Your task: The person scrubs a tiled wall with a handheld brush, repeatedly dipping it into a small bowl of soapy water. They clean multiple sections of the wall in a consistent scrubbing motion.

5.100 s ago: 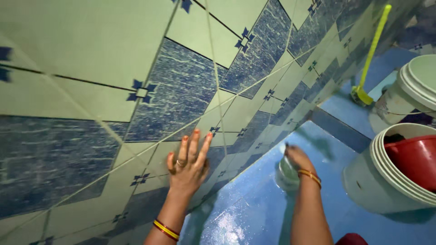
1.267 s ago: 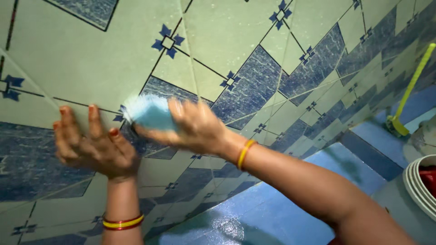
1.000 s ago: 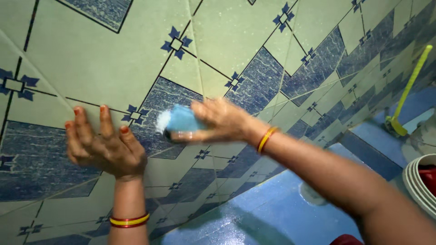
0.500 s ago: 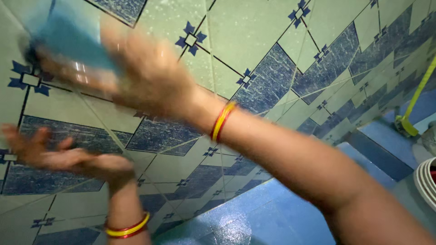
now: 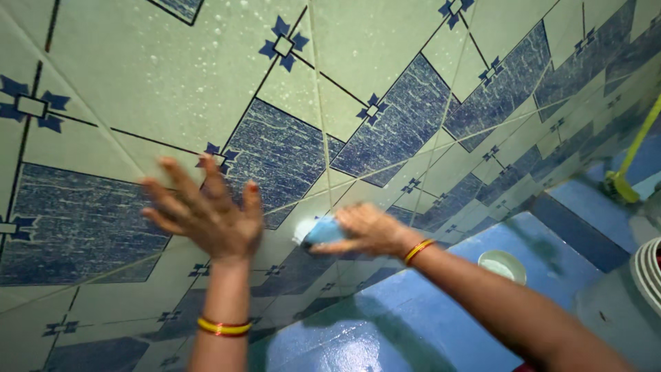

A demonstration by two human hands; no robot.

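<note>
At the far left we see the tiled wall (image 5: 138, 76), pale green squares set with dark blue marbled panels and small blue star motifs at the corners, its upper part speckled with fine white droplets. Our left hand (image 5: 206, 213) lies against it over the edge of a blue panel, fingers spread wide and a little blurred, holding nothing; red-and-yellow bangles (image 5: 222, 326) ring the wrist below.

Just to its right, near but not touching, our right hand (image 5: 368, 231) is closed around a light blue scrubber (image 5: 322, 231). The scrubber is a small, rounded block of soft blue with a whitish, foamy-looking end towards the left hand; that end meets the wall at a pale green tile low down, close to where the wall joins the floor. The fingers cover its right half, so we cannot tell its full shape. An orange-and-yellow bangle (image 5: 418, 251) sits on this wrist, and the forearm runs down to the lower right corner.

Further right, a small round pale dish (image 5: 502, 266) rests on the wet blue floor (image 5: 358, 337). At the right edge a yellow-green brush (image 5: 630, 165) leans in the corner, and the ribbed rim of a white bucket (image 5: 647, 272) just shows.
</note>
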